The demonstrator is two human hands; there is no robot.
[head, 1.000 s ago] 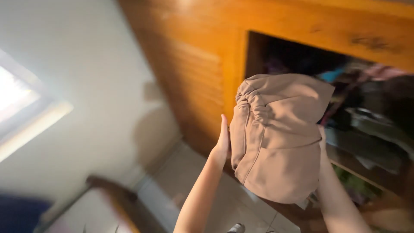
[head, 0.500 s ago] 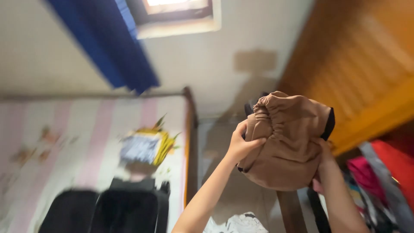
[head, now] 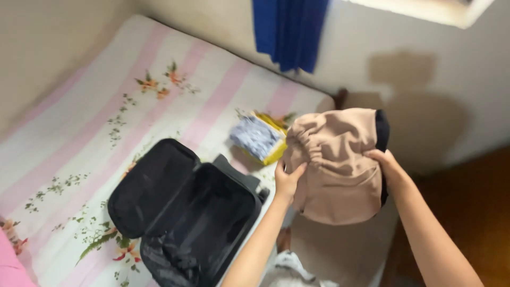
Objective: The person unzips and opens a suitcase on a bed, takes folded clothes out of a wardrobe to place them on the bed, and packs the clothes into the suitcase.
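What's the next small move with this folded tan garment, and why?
Probably carry it down and to the left toward the open black suitcase on the bed. Both the left hand and the right hand grip the folded tan garment in the air, and the suitcase lies open, seemingly with room.

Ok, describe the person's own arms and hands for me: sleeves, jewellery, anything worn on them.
Both forearms are bare as far as the picture shows: no sleeve reaches into view on either. The left hand and the right hand wear no gloves, and no watch, bracelet or ring can be seen. The fingers are slim. Nothing is marked on the arms.
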